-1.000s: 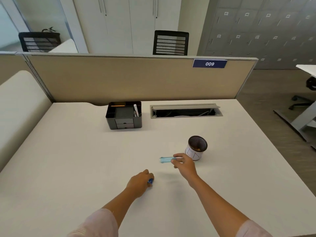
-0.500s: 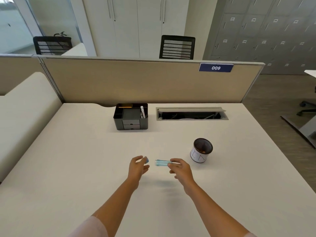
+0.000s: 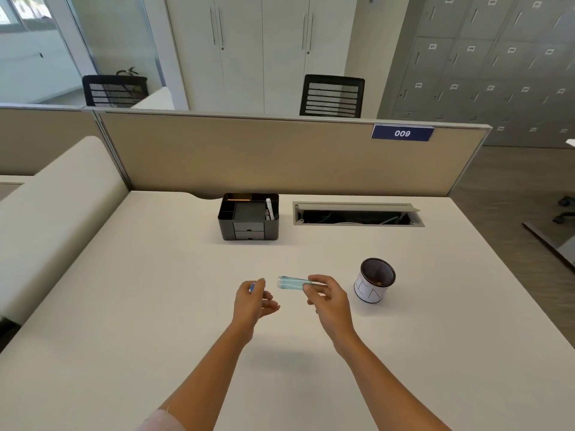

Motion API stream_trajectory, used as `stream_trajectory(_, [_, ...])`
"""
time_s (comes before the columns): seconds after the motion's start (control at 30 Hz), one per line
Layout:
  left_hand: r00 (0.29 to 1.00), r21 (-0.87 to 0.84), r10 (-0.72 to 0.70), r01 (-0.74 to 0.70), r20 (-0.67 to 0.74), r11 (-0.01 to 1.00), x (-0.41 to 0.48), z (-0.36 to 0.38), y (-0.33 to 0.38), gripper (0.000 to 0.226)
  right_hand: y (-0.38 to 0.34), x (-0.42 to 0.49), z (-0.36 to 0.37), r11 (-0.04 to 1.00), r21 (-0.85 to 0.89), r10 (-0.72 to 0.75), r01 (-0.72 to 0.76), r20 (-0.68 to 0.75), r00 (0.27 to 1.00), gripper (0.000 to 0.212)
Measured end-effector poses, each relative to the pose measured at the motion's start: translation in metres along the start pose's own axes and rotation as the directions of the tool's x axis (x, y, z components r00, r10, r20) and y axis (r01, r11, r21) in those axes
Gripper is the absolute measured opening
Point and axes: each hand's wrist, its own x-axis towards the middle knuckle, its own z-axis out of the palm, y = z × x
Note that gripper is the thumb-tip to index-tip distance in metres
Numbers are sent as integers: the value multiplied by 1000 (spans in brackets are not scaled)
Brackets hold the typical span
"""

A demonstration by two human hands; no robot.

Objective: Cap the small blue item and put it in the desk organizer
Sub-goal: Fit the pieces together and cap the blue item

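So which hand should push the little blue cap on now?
The left hand, probably. It pinches the blue cap right beside the open end of the blue tube, with a small gap between. The right hand holds the tube level, pointing at the cap.

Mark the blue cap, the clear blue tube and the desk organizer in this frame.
blue cap (image 3: 252,287), head view, the sliver showing between the left hand's fingers.
clear blue tube (image 3: 291,282), head view, mid-body, left of the right hand's grip.
desk organizer (image 3: 228,229), head view, front wall.
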Motion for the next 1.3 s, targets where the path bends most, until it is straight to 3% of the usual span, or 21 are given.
stream_trajectory(0.2, [970, 288, 227, -242, 85, 927, -6, -10, 10, 17, -12, -6, 4, 991, -50, -128, 127, -2, 992, 13])
stream_trajectory(0.3, [956, 356, 272, -293, 109, 888, -13, -10, 17, 43, -16, -10, 5, 980, -77, -185, 184, -4, 983, 14])
stream_trajectory(0.4, [969, 310, 213, -242, 126, 919, -21, -7, 25, 59, -20, -14, 6, 964, -126, -236, 234, -3, 972, 16])
stream_trajectory(0.6, [970, 267, 188, -224, 154, 937, -30, -1, 32, 62, -29, -23, 12, 905, -241, -359, 351, 9, 933, 19])
stream_trajectory(0.83, [929, 260, 320, -361, 187, 895, -37, 2, 29, 75, -32, -26, 18, 861, -315, -406, 400, 51, 913, 21])
stream_trajectory(0.97, [916, 289, 329, -387, 232, 876, -36, 1, 29, 95, -31, -23, 18, 873, -294, -398, 389, 32, 917, 21])
stream_trajectory(1.1, [906, 319, 334, -407, 258, 856, -35, -1, 35, 59, -31, -18, 14, 903, -240, -372, 358, -15, 928, 22])
stream_trajectory(1.3, [860, 369, 413, -504, 300, 781, -31, -15, 41, 42, -30, -10, 9, 942, -147, -313, 302, -62, 948, 19])
